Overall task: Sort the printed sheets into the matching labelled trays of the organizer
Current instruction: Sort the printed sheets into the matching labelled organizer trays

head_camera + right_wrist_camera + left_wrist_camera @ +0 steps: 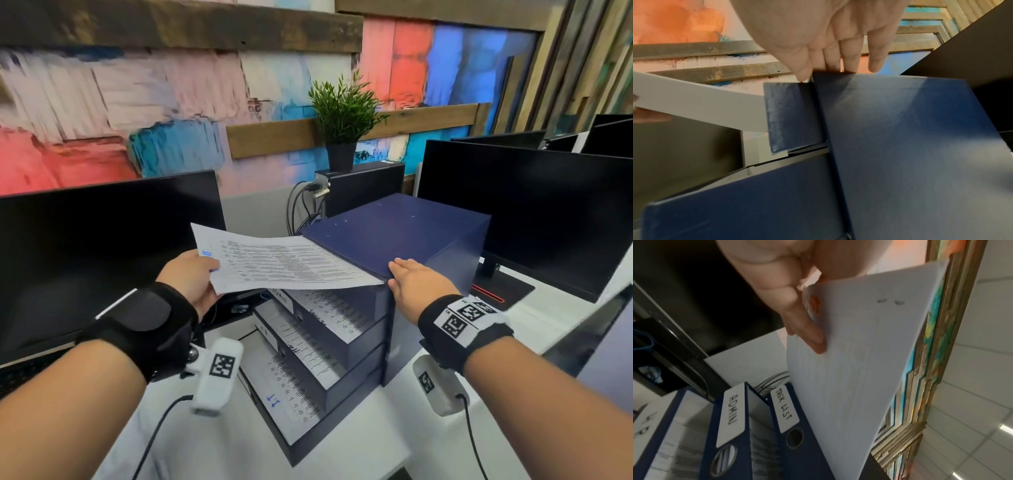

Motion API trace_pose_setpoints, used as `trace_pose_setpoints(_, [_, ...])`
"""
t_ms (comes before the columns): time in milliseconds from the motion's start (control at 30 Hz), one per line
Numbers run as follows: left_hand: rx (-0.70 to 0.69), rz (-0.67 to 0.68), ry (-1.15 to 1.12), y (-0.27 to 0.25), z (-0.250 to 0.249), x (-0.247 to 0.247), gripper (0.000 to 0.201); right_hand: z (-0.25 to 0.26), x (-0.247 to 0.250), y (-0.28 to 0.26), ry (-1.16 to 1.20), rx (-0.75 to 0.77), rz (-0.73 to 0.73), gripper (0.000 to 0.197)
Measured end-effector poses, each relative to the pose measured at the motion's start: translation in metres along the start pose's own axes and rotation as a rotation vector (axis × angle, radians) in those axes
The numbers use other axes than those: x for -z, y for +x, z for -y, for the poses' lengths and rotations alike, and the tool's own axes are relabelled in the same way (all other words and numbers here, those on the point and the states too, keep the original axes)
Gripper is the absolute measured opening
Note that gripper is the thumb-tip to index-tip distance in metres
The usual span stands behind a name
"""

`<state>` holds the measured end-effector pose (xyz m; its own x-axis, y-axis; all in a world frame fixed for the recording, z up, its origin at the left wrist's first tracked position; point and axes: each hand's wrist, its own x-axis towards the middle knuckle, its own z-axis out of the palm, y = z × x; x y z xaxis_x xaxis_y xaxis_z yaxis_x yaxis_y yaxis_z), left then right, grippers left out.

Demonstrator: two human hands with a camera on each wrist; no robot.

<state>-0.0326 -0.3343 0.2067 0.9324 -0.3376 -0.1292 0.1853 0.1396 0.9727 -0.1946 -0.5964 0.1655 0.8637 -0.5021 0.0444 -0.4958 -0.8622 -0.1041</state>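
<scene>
Labels read "ADMIN", "TASK LIST", perhaps "HR".

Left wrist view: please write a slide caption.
Left hand pinches a printed sheet above the TASK LIST tray.

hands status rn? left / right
Left hand: pinching the printed sheet at its edge.
Right hand: open, fingers straight, resting on the organizer top corner.

Bright even indoor light, wide-angle bending at edges, wrist views soft, perhaps motion-blurred, wall mural smeared
</scene>
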Motion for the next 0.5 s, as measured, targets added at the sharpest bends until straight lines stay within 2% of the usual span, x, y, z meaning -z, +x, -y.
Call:
trace_pose_setpoints(100, [-0.016,-0.016,0.014,0.003,0.007,-0.016,0.037,0.000,0.000,0.000,0.000,0.002,0.006,0.049])
trace_pose_setpoints(167, [-0.049,-0.093,0.082,0.008,0.013,-0.027,0.041,-0.001,-0.001,0.000,0.004,0.000,0.008,0.049])
trace_pose_setpoints(233, [-0.098,-0.204,0.237,0.012,0.019,-0.035,0.049,0.000,-0.001,0.000,0.008,-0.005,0.010,0.049])
trace_pose_setpoints(267, [-0.139,-0.229,0.328,0.014,0.022,-0.037,0.044,0.000,-0.001,0.000,0.009,-0.009,0.016,0.049])
trace_pose_setpoints(367, [-0.170,-0.133,0.371,0.018,0.034,-0.044,0.013,0.000,0.001,-0.001,0.009,-0.015,0.035,0.049])
trace_pose_setpoints(433, [-0.103,-0.030,0.306,0.017,0.039,-0.048,0.015,0.001,0.002,-0.001,0.002,-0.011,0.042,0.049])
trace_pose_setpoints(500, [-0.052,0.069,0.334,0.018,0.043,-0.051,0.026,0.002,0.003,-0.001,-0.005,-0.007,0.040,0.049])
